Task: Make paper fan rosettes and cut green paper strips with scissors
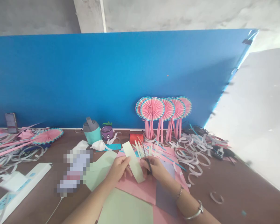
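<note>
A pale green paper strip (133, 161) is pinched in my left hand (119, 168), tilted over the sheets in front of me. My right hand (154, 166) is closed around a pair of scissors (144, 150), blades pointing up and away, close beside the strip's right edge. Whether the right fingers also touch the strip is unclear. Below both hands lie a pink paper sheet (140, 190), a green sheet (126, 207) and a greyish purple sheet (164, 199). Thin cut strips (154, 151) lie just beyond my right hand.
Pink pleated paper fans (152, 109) stand against the blue partition (95, 71). Curled paper strips (191, 155) heap at right. A teal bottle (92, 133), a purple cup (106, 132) and a red spool (136, 138) stand behind. A power strip (35, 177) lies at left.
</note>
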{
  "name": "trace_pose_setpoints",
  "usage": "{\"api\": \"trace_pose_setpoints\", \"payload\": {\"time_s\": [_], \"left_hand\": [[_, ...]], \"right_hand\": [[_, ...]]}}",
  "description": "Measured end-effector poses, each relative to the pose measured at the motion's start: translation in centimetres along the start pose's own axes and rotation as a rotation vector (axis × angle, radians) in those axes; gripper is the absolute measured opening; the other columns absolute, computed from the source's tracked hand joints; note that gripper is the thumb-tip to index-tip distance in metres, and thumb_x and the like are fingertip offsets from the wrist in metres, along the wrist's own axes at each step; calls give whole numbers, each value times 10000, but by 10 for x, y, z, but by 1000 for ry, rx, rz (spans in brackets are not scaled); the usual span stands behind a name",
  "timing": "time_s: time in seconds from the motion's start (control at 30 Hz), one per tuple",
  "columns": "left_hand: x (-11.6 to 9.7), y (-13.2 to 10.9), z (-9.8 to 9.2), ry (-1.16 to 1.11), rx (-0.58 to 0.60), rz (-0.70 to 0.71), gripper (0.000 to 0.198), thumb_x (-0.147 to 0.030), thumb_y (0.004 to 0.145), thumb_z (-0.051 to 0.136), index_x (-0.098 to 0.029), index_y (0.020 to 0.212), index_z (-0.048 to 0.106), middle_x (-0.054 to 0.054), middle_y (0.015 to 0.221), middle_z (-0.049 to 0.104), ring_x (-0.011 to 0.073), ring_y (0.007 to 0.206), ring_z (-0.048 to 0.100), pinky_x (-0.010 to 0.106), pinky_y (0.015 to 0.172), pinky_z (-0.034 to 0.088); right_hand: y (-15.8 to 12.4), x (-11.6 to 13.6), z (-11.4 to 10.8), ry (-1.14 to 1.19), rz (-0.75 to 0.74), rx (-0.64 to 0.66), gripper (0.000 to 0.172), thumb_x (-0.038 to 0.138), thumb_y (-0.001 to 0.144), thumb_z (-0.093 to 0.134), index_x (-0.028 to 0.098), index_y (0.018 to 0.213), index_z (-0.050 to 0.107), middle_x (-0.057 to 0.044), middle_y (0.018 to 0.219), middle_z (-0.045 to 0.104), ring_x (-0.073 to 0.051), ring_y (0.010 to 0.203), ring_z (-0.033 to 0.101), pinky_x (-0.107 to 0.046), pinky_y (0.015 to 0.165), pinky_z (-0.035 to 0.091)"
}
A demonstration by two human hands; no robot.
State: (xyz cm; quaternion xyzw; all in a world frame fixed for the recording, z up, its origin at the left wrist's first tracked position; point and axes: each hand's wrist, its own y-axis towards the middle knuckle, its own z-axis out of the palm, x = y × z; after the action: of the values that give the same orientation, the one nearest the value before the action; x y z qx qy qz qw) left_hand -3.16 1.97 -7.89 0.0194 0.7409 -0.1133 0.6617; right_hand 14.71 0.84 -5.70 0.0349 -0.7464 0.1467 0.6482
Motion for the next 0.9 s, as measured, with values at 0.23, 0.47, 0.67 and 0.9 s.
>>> {"api": "trace_pose_setpoints", "payload": {"time_s": [0.23,0.47,0.67,0.9], "left_hand": [[-9,-2,2,-160,-123,23,380,-536,708,577,-159,674,546,3,508,613,111,366,559,163,292,274],[-8,0,-4,-67,-86,-18,316,-429,662,641,-138,784,629,-5,409,591,85,275,410,178,278,232],[-16,0,-16,-175,-270,81,310,-450,652,663,-148,624,597,-14,396,562,80,347,449,179,361,304],[-15,5,-24,-365,-316,53,325,-429,629,700,-146,595,543,-30,506,561,77,413,521,168,376,292]], "right_hand": [[6,-8,-2,40,40,-15,323,258,585,663,166,871,544,83,480,488,-55,377,394,-181,387,285],[9,-15,-1,109,-48,-44,295,246,587,612,175,865,542,97,469,433,-59,385,348,-185,385,270],[2,-7,-3,-4,11,15,315,273,628,661,158,911,586,77,521,458,-45,420,338,-177,398,266],[-3,-5,-4,-119,16,153,374,321,638,712,136,951,624,35,577,546,-61,458,394,-186,418,293]]}}
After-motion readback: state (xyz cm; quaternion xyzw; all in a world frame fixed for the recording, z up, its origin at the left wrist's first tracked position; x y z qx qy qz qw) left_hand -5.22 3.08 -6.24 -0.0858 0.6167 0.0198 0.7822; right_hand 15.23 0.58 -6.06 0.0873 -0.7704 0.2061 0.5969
